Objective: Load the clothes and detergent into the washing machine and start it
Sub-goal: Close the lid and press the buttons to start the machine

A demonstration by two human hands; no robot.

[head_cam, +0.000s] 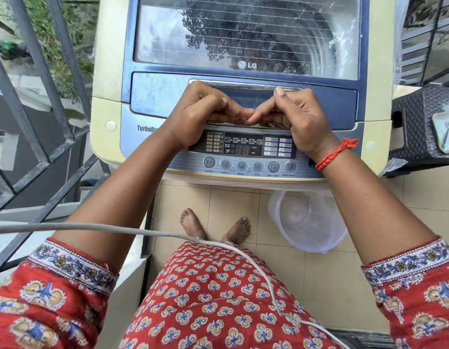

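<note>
A cream and blue top-loading washing machine stands in front of me with its glass lid down. Through the glass I see the drum and reflections; any clothes inside cannot be made out. My left hand and my right hand sit side by side on the lid's front edge. Their fingers curl over that edge, the fingertips meet in the middle, and the thumbs lie by the chrome handle strip. Just below the hands is the control panel, its display dark, with a row of round buttons.
A clear plastic tub lies on the tiled floor at the machine's foot, right of my bare feet. A black wicker stool holding a metal object stands at the right. A metal railing runs along the left. A grey cable crosses my lap.
</note>
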